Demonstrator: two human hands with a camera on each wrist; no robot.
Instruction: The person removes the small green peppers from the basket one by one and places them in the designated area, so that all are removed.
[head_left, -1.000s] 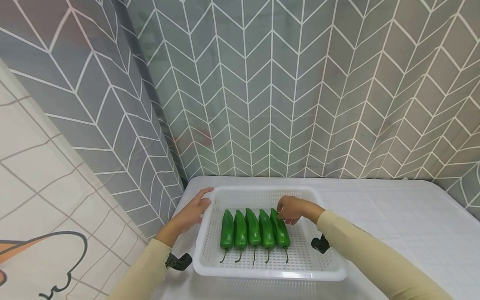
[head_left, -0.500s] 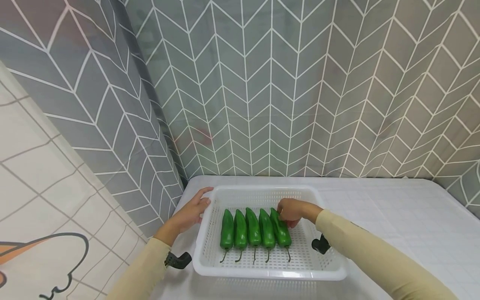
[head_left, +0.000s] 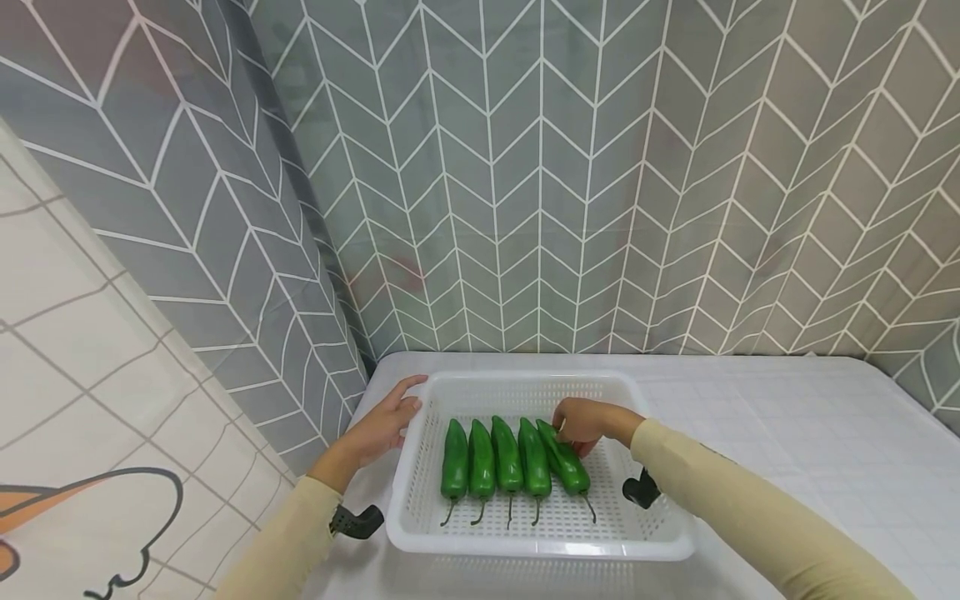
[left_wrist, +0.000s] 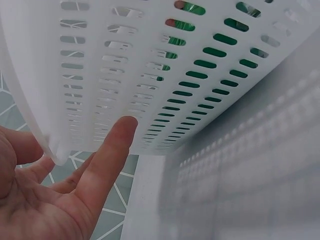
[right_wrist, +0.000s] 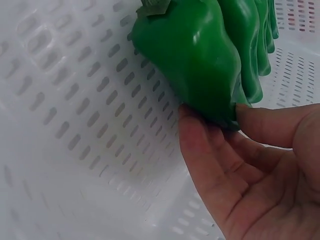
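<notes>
Several long green chili peppers [head_left: 507, 454] lie side by side in a white perforated plastic basket [head_left: 540, 548], stems toward me. My right hand [head_left: 585, 422] pinches the tip of the rightmost green pepper [head_left: 570, 471] between thumb and fingers; the right wrist view shows the grip on this green pepper [right_wrist: 200, 55] closely. That pepper slants, its stem end apart from its neighbour. At the basket's left side, my left hand [head_left: 382, 429] rests on the rim. In the left wrist view, an extended finger of the left hand [left_wrist: 65, 200] touches the outer wall [left_wrist: 95, 115].
The basket stands on a table with a white cloth [head_left: 780, 433], which extends to the right. Grey curtains [head_left: 517, 183] with white chevron lines hang behind and to the left. Black wrist devices [head_left: 358, 522] sit on both forearms.
The rightmost pepper's stem end has swung to the right, and its tip has shifted slightly left with my right hand. My left hand and the basket have stayed in place.
</notes>
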